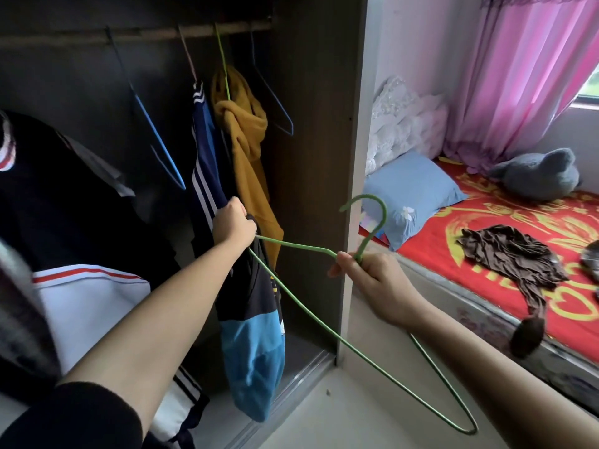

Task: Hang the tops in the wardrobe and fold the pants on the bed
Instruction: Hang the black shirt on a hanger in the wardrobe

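Left hand (234, 222) grips a dark top (251, 319) at the wardrobe (311, 124); right hand (369, 273) fingers (348, 262) clench a green hanger (324, 322).

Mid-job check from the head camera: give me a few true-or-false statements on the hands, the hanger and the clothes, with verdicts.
1. The right hand holds a green wire hanger just below its hook. True.
2. The left hand is empty. False: it grips a dark top with a blue panel.
3. A mustard garment hangs from the wardrobe rail. True.
4. The brown pants hang in the wardrobe. False: they lie crumpled on the red bedspread.
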`<state>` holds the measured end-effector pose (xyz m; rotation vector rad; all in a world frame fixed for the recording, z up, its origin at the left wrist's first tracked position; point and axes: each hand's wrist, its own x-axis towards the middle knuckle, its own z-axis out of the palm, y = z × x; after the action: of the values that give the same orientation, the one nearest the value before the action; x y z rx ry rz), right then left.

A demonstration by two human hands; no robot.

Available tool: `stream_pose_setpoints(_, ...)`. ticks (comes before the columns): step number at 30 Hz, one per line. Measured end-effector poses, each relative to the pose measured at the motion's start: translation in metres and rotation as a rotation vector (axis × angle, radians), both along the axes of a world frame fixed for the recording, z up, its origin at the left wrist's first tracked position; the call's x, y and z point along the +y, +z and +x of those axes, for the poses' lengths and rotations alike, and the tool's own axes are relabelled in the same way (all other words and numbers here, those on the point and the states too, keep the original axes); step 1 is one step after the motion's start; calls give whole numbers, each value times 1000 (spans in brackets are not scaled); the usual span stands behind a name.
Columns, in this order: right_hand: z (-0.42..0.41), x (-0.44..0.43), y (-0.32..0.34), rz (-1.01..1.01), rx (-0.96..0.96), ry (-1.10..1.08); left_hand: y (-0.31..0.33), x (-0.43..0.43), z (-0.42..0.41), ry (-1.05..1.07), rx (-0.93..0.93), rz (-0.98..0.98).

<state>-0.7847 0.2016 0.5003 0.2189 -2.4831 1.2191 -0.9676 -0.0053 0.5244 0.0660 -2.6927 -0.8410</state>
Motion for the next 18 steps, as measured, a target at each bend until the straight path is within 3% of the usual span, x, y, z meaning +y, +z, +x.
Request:
stream_pose_setpoints(10, -27, -33, 8, 173, -88, -114, 12, 6, 19, -152, 98, -96)
stream_pose_setpoints(14, -34, -40, 24, 28, 14, -143, 13, -5, 23, -204, 63, -43)
stream_pose_setpoints(18, -40, -57, 10, 159, -120, -109, 24, -2, 32, -274, 60, 71)
